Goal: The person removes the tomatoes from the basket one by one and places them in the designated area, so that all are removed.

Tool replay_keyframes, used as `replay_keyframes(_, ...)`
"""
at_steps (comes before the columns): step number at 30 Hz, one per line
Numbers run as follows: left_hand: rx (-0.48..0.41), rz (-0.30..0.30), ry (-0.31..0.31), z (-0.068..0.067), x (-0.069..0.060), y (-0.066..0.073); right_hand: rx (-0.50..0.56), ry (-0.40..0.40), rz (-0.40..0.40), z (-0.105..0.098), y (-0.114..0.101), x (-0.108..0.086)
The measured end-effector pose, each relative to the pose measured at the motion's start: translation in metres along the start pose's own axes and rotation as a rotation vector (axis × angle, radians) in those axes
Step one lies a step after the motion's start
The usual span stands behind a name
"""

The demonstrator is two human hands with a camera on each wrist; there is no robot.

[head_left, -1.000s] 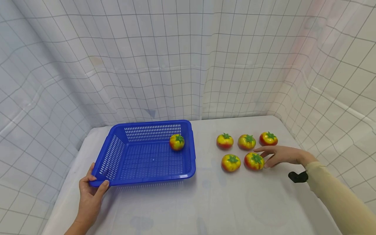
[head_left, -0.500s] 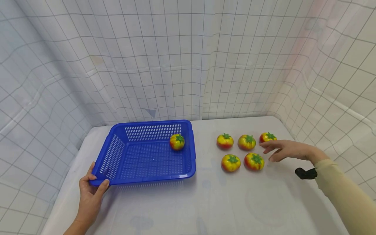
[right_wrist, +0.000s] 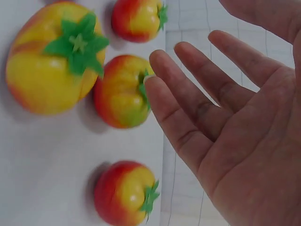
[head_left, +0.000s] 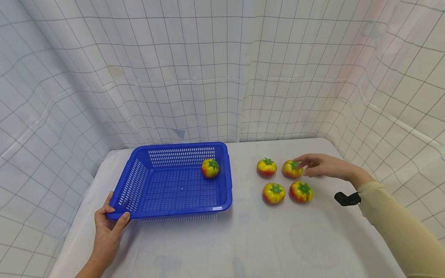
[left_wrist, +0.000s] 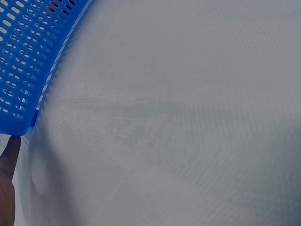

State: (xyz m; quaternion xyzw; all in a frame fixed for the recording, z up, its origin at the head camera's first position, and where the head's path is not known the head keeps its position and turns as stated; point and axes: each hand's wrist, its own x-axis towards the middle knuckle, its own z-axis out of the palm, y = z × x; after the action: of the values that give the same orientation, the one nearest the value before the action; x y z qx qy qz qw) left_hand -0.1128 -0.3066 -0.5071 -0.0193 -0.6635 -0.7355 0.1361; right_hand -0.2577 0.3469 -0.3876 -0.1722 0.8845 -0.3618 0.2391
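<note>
My left hand [head_left: 107,235] grips the near-left corner of a blue plastic basket [head_left: 180,212], thumb and fingers at its rim. The left wrist view shows one finger at the bottom of the basket's wall [left_wrist: 21,70]. Inside the basket, on the right, sits a red-and-yellow tomato [head_left: 210,168] with a green star-shaped leaf. My right hand [head_left: 325,166] hovers with spread fingers by the back middle tomato [head_left: 291,170]. Nothing is held in that hand [right_wrist: 254,141] in the right wrist view. It mostly hides the back right tomato [right_wrist: 123,194].
Left of the right hand are a back left tomato [head_left: 266,168] and a front left tomato [head_left: 273,193]. The front right tomato [head_left: 301,192] lies just below it. A gridded white curtain [head_left: 240,77] encloses the white table [head_left: 271,243] at the back and sides.
My right hand has left the front right tomato, first moving back and right, then left towards the back middle one. The left hand and the basket have stayed in place.
</note>
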Motion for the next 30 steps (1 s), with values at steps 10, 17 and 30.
replay_keyframes(10,0.000,0.010,-0.002,0.001,-0.001,0.001,-0.053,0.066,-0.109,0.014,-0.031,0.031)
replay_keyframes(17,-0.001,0.012,-0.003,0.000,-0.001,0.001,-0.029,0.073,-0.116,0.025,-0.056,0.052)
replay_keyframes(30,-0.009,0.007,-0.004,0.001,-0.001,0.001,0.003,0.027,-0.161,0.043,-0.091,0.092)
